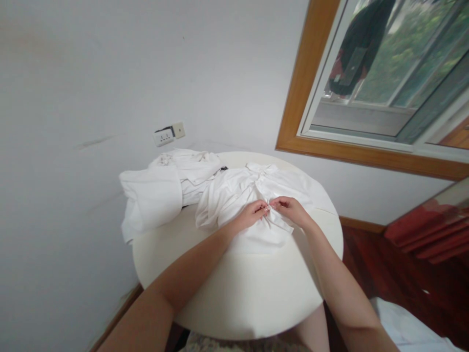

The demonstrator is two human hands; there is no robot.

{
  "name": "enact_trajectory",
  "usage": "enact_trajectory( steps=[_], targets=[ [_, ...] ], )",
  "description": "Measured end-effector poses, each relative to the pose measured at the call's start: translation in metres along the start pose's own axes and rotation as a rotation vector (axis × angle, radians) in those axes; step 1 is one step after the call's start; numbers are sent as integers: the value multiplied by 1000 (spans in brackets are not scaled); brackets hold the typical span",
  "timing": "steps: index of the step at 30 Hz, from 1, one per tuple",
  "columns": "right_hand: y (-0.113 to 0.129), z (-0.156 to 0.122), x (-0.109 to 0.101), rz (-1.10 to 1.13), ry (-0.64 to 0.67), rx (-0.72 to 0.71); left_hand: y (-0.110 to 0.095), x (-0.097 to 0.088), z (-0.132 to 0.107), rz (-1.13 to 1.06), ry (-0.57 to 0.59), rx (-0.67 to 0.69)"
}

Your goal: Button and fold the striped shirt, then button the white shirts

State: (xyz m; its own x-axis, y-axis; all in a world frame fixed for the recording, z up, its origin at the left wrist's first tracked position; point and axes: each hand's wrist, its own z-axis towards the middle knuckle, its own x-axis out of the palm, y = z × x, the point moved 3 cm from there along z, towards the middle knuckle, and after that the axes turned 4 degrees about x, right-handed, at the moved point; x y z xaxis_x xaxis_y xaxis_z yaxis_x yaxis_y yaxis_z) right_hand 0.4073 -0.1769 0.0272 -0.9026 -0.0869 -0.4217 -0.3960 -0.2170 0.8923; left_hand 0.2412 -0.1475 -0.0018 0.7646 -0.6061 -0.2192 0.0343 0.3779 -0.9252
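Observation:
A white shirt [234, 193] lies spread on a round white table [242, 293]. My left hand [252, 214] and my right hand [290, 209] meet at the middle of the shirt. Both pinch its front fabric with closed fingers, fingertips almost touching each other. What lies between the fingertips is too small to make out. A second heap of white garments [164, 188] sits at the table's far left, partly hanging over the edge.
A white wall stands behind the table, with a socket [163, 137] just above the heap. A wood-framed window [366, 98] is at the upper right. Red-brown wooden floor [381, 274] lies to the right, with a red object [428, 232] on it.

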Motion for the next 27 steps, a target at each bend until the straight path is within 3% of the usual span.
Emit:
enact_trajectory(
  steps=[9, 18, 23, 27],
  targets=[
    [2, 0, 3, -43, -33, -7, 5, -1, -1, 23, 6, -6],
    [-5, 4, 10, -166, -195, 20, 5, -1, 0, -39, -37, -58],
    [1, 2, 13, -239, -187, -33, -1, 0, -1, -43, -76, -126],
    [9, 1, 25, -331, -148, -87, 3, -3, -1, 95, -164, -120]
  ],
)
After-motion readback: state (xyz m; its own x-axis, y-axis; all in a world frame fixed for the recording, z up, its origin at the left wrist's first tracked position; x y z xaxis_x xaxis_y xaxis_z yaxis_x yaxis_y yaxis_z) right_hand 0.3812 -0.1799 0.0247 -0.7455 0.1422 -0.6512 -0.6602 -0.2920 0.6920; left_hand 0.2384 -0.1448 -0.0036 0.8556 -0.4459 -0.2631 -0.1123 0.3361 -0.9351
